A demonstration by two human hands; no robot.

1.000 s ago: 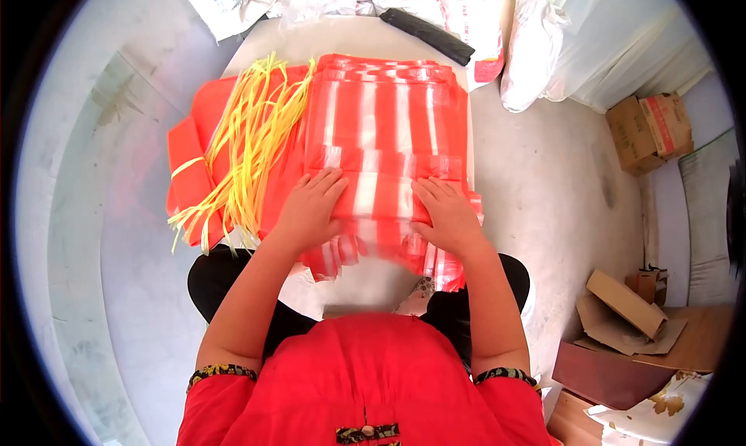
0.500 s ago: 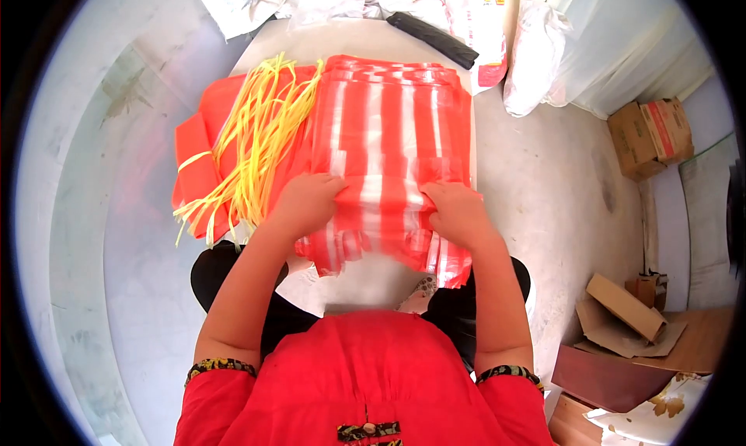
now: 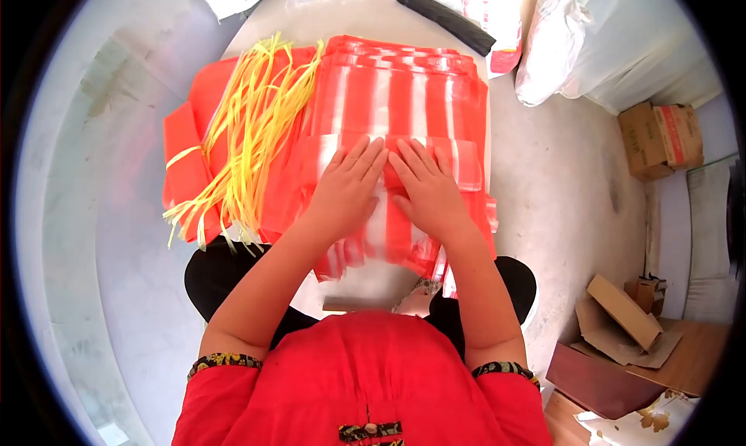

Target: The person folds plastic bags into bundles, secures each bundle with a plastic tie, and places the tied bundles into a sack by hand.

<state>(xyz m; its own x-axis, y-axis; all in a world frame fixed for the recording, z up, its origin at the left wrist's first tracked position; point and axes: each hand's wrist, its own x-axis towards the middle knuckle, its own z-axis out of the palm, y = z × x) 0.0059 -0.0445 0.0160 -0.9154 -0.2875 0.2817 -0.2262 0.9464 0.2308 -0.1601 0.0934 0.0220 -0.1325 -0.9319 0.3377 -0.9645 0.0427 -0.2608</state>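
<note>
A stack of red and clear striped plastic bags lies in front of me, with a folded band across its near part. Both my left hand and my right hand rest flat on that band, fingers spread, close together but apart. Neither one grips anything. Left of the stack, a bunch of yellow strips lies over folded red plastic. The near ends of the striped bags hang ragged over the table's front edge.
The pale table carries a black roll at its far edge, near white packages. A white wrapped bundle is at the upper right. Cardboard boxes stand on the right, with an opened carton lower down.
My hands have moved inward and forward, from pinching the plastic's sides to lying flat on it. The near part of the top plastic now shows a folded-over band. The view has shifted slightly.
</note>
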